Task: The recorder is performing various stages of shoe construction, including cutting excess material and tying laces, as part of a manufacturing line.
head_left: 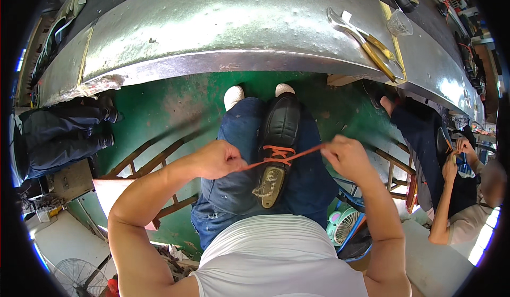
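Note:
A black leather shoe (pixel 281 122) rests on my thighs, toe pointing toward the bench. A worn yellowish shoe last (pixel 272 184) fills its opening. Orange-red lace (pixel 279 151) runs across the shoe's throat, and its two ends stretch out sideways, crossing above the shoe. My left hand (pixel 219 160) is closed with its end pinched in the fingers, left of the shoe. On the other side, slightly higher, my right hand (pixel 348 159) grips the opposite end, fingers closed. Both stretches of lace look taut.
Ahead stands a metal-topped workbench (pixel 212 26), with yellow-handled pincers (pixel 372 45) and a clear plastic cup (pixel 399 23) at its right. A small green fan (pixel 342 225) sits beside my right hip. Wooden chair frames flank me. A co-worker (pixel 459 201) sits at right; another person's legs (pixel 64 138) show at left.

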Motion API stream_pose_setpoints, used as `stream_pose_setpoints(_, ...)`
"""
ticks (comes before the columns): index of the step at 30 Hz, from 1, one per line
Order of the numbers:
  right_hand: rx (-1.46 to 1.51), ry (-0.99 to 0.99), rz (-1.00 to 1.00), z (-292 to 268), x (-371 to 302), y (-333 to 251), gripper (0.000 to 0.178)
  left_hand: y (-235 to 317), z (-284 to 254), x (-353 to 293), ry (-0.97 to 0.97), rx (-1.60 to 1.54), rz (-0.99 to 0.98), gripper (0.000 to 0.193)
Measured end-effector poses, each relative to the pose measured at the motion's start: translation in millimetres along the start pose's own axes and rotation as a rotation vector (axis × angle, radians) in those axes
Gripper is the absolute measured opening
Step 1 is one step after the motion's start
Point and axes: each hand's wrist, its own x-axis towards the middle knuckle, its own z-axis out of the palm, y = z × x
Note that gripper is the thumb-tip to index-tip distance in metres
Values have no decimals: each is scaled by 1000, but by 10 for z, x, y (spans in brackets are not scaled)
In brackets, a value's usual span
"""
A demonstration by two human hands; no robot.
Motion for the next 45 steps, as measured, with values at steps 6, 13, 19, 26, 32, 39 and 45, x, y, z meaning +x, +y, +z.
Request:
stream_pose_setpoints(6,777,247,72,383,386,-359,5,162,173,37,-166,-618,120,21)
stream_pose_setpoints(13,1070,115,246,394,267,-530,14,-31,253,62,352,-132,84,18)
stream_pose_setpoints(19,1637,70,536,752,241,-239,16,83,151,-49,-182,-610,25,14)
stream_pose_setpoints(26,786,-186,134,383,380,-548,28,227,554,279,148,-565,508,18)
stream_pose_setpoints(32,826,-89,224,494,283,-554,26,342,646,329,511,139,775,25)
stream_pose_setpoints(39,148,323,-265,334,139,-726,7,446,535,156,564,446,873,10)
stream_pose_setpoints(45,167,85,152,507,-230,-573,36,100,502,-64,387,397,629,16)
